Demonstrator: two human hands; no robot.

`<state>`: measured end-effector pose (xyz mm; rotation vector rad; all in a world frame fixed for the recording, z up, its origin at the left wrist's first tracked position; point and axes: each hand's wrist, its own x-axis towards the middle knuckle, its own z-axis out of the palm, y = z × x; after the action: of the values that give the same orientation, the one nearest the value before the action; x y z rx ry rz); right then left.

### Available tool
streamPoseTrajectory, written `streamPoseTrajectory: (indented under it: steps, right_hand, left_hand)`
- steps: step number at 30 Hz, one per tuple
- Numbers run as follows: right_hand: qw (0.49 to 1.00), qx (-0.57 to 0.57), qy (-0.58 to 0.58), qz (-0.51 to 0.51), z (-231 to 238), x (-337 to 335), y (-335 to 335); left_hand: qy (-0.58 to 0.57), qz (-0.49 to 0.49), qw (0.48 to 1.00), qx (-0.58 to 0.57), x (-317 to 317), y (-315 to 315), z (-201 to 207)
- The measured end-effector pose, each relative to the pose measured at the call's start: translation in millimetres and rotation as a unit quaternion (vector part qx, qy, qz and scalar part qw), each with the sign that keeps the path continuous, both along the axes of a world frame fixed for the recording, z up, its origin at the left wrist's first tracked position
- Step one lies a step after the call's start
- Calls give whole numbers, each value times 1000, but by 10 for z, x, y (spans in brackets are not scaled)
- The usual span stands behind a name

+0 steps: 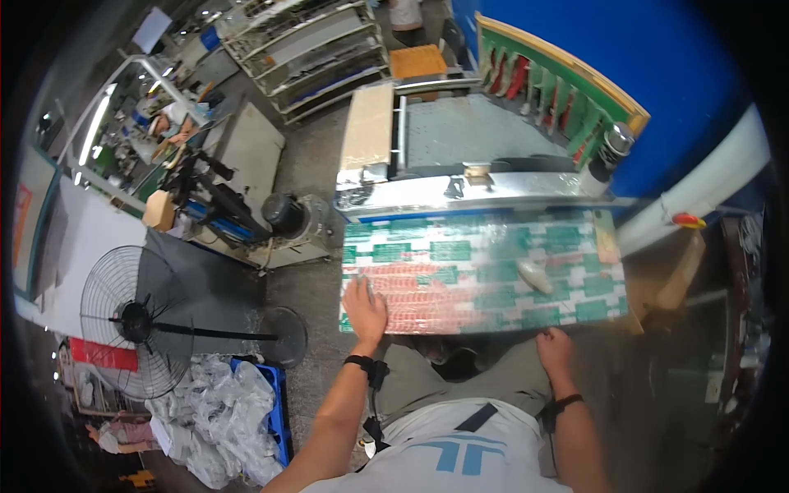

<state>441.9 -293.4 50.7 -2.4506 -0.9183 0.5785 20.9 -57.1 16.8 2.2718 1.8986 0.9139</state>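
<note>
My left hand (366, 312) lies flat on the left front part of a worktable (452, 251) covered in green-and-white patterned sheeting under clear film. Its fingers are stretched out at the edge of a patch of small reddish pieces (411, 296) in rows. My right hand (555, 352) is at the table's front edge on the right, fingers curled in; whether anything is inside them is hidden. A pale, rounded lump (535, 277) rests on the right half of the table. Near the far right corner lies a flat yellowish rectangle (606, 237).
Beyond the table stands a machine with a grey bed (485, 127) and metal front rail. A black pedestal fan (136, 320) and a blue crate (275, 403) of clear plastic bags are at left. A thick white pipe (699, 181) slants along the right.
</note>
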Motion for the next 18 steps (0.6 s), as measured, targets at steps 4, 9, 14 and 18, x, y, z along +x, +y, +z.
streamPoseTrajectory:
  steps: [4, 9, 14, 18]
  right_hand:
    - [997, 72, -23, 27, -276, 42, 12]
    - [998, 56, -26, 18, -181, -19, 19]
    - [996, 89, -26, 8, -313, -47, 14]
    - [994, 105, -9, 32, -404, 39, -22]
  left_hand:
    - [4, -8, 1000, 23, -88, 53, -10]
    - [-8, -14, 1000, -4, -74, 98, 18]
    - [-6, -7, 1000, -15, -96, 57, 26]
    - [-1, 4, 1000, -6, -71, 22, -31]
